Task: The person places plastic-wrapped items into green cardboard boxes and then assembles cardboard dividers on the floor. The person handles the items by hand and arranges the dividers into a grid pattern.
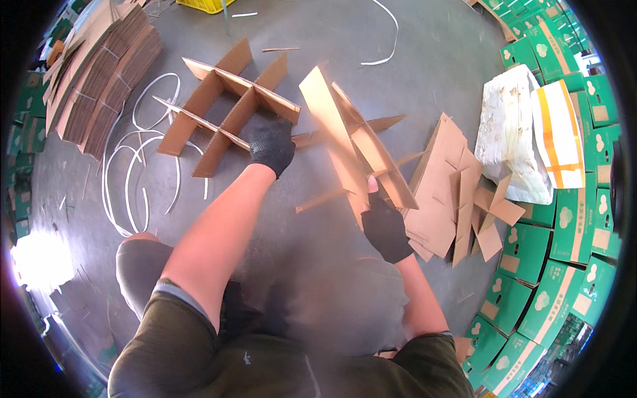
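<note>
My left hand [272, 148], in a dark glove, is closed at the near right corner of a slotted cardboard divider grid [238, 104] on the floor; its fingertips are partly hidden. My right hand [387, 226], gloved with a bare thumb tip showing, grips a second divider grid [376, 149] at its near end. This second grid is skewed, with long panels running away from me and crosspieces sticking out both sides. One crosspiece end reaches close beside my left hand. A blur covers part of the view below the second grid.
Loose cardboard dividers [433, 194] lie right of my right hand. Bundled cardboard sheets [107, 74] stand at far left, near loose white strapping [128, 184]. A white foam block [507, 129] and stacked green cartons [527, 253] line the right. A yellow crate [204, 4] is at top.
</note>
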A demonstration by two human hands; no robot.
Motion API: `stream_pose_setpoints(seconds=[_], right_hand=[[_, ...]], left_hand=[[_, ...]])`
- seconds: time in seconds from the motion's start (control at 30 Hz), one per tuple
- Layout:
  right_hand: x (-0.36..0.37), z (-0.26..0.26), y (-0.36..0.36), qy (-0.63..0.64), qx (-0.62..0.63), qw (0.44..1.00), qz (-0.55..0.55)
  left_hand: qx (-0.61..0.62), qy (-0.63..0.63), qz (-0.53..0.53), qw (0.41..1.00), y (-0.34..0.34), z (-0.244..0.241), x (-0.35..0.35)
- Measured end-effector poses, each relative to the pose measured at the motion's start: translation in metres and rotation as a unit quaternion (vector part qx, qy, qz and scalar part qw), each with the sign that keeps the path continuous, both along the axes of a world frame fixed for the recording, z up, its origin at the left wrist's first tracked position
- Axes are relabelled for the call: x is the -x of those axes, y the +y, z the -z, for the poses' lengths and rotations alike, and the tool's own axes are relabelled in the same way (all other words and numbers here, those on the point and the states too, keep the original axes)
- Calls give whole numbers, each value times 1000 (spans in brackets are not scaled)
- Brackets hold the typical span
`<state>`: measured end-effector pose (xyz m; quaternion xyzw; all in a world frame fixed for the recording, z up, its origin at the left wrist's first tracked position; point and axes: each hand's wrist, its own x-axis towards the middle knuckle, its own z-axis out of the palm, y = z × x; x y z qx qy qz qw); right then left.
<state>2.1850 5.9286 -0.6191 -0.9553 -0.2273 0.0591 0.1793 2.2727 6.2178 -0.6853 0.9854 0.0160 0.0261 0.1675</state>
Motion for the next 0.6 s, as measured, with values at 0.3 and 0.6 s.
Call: stream_pose_setpoints(seconds=[0.3,0.6], right_hand=[[-8,2,3,-21,-12,999,32],[-28,8,18,103,88,991,19]], left_hand=[[12,79,50,996,-42,5,-18],[2,83,51,995,-46,2,-17]])
